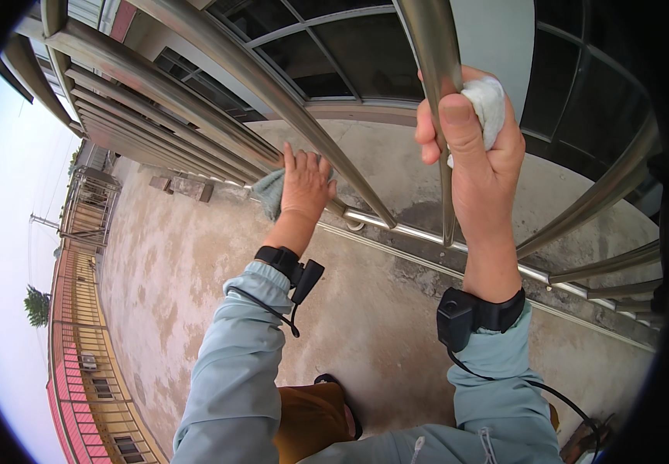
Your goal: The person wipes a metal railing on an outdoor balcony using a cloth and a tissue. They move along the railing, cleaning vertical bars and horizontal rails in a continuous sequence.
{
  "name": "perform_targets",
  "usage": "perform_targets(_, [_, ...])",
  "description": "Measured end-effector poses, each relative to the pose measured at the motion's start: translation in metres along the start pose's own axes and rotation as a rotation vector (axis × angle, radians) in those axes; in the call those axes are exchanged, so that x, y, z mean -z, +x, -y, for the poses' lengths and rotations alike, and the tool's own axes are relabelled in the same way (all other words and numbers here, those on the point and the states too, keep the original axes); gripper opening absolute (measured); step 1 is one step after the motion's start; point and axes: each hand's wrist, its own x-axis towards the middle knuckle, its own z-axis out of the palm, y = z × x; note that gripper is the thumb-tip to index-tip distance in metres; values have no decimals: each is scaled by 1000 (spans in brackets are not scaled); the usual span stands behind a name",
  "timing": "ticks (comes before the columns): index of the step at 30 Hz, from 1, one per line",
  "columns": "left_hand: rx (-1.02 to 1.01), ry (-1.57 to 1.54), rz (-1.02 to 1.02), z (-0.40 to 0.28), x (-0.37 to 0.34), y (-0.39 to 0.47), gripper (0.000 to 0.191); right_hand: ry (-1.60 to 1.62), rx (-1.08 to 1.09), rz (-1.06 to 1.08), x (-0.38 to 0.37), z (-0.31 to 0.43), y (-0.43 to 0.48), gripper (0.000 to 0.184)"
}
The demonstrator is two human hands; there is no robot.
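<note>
My right hand (488,145) wraps around an upright stainless steel gate bar (436,52), pressing a crumpled white cloth (485,107) against it. Lower and to the left, my left hand (305,182) grips a grey-green cloth (270,191) at another metal post of the gate; part of that cloth is hidden under the fingers. Between the two hands a slanting metal bar (288,110) runs down to the bottom rail (378,220). Both wrists carry black strapped devices with cables.
More metal bars (595,185) stand to the right, and a barred gate panel (154,81) extends to the upper left. A rail track (381,249) crosses the concrete ground (206,301). Concrete blocks (186,187) lie beside the gate. Dark-paned windows (363,52) are behind the bars.
</note>
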Motion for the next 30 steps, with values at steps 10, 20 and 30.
perform_targets(10, [-44, -22, 273, -54, -93, 5, 33, -155, 83, 47, 1, -2, 1, 46])
perform_targets(20, [-208, -183, 348, -89, -103, -28, 35, -242, 126, 39, -1, -4, 2, 49])
perform_targets(30, [-103, -574, -114, -38, -89, -120, 48, -184, 111, 40, -4, -1, 0, 45])
